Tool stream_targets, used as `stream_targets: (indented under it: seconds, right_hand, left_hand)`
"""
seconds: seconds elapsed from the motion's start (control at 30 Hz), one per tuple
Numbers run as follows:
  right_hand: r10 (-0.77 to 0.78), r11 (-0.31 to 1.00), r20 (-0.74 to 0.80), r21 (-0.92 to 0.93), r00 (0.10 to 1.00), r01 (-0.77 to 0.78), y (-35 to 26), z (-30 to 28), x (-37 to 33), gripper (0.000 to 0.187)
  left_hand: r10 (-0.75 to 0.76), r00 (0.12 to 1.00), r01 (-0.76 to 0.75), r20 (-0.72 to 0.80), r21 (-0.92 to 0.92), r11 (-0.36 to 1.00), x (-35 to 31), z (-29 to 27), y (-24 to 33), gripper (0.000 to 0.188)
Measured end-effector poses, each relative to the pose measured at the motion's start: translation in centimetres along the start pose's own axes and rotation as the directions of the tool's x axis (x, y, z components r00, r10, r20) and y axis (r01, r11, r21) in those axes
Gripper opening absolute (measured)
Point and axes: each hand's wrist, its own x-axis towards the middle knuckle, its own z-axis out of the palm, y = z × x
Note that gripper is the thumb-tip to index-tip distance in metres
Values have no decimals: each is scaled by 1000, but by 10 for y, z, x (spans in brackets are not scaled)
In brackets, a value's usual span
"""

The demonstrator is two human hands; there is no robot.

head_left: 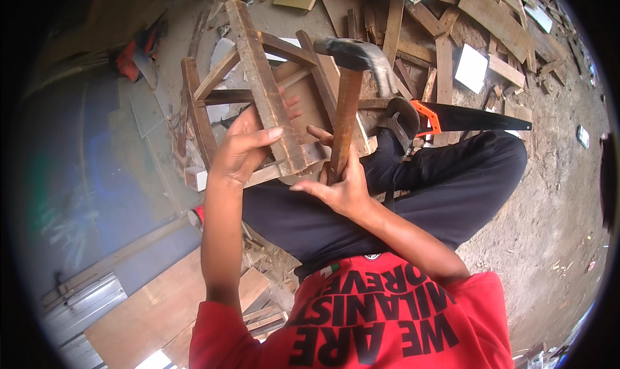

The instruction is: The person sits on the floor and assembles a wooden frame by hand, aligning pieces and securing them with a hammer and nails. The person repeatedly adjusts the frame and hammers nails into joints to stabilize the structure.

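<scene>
A small wooden frame with legs and crossbars, like an upturned stool [261, 78], stands before me at my lap. Around its nearest leg goes my left hand [242, 146], closed, the thumb on the near face and the fingers showing beyond it. My right hand [349, 185] holds a claw hammer [347, 104] low on its wooden handle, head up. The hammer's dark metal head is slightly blurred. My right thumb and one finger stretch toward the frame's leg, apart from it. Whether small nails are in either hand I cannot tell.
A hand saw [478, 118] with an orange handle lies beside my sandalled foot [402, 120]. Wood offcuts [445, 65] pile up at the far right. An orange-and-black tool [132, 58] lies at the far left, near a glossy sheet [84, 156]. Boards [155, 298] lie at the near left.
</scene>
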Motion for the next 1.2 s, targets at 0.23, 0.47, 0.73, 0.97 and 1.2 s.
stream_targets:
  seconds: [0.23, 0.47, 0.73, 0.97, 1.2]
  right_hand:
    - [-95, 977, -124, -204, 988, 69, -36, 29, 10, 68]
    - [42, 990, -154, -127, 987, -62, -45, 34, 9, 64]
    - [0, 896, -139, -439, 990, -61, -61, 36, 5, 54]
    - [267, 736, -21, -640, 963, -218, -164, 15, -43, 44]
    - [528, 600, -40, -690, 848, -406, -221, 44, -74, 62]
  left_hand:
    - [4, 1000, -5, 15, 88, 996, 2, -2, 6, 87]
    - [-16, 1000, 17, 8, -190, 982, 27, -9, 5, 62]
    - [35, 972, -93, -232, -247, 964, 79, -3, -2, 24]
    - [73, 974, -121, -215, -223, 967, 79, 0, -5, 16]
    - [91, 950, -157, -299, -205, 966, 81, 5, -8, 20]
